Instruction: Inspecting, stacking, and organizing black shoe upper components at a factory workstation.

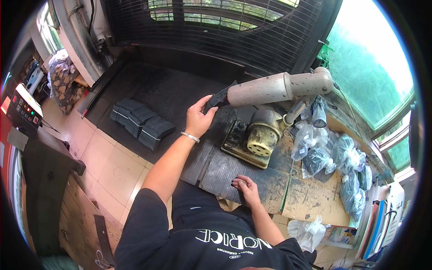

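Observation:
My left hand (pixel 199 118) grips a bundle of thin black strips (pixel 219 98), thumb on the near side. The bundle is held up against the open end of a grey cylindrical lamp head (pixel 258 90) on a jointed arm. Lower down, my right hand (pixel 247 190) rests at the dark ribbed mat (pixel 220 177), its fingers loosely bent and apart. The fingertips look blackened, and I make out nothing held in them. Between the hands and the lamp stands a dirty yellowed machine base (pixel 262 141) with a round, holed cap.
Bundled black stacks (pixel 140 120) tied with pale bands lie on the black work surface (pixel 153 81) at left. Several knotted plastic bags (pixel 346 153) of dark parts crowd the wooden bench (pixel 310 198) at right. A mesh screen (pixel 216 31) stands behind; a control panel (pixel 28 105) is far left.

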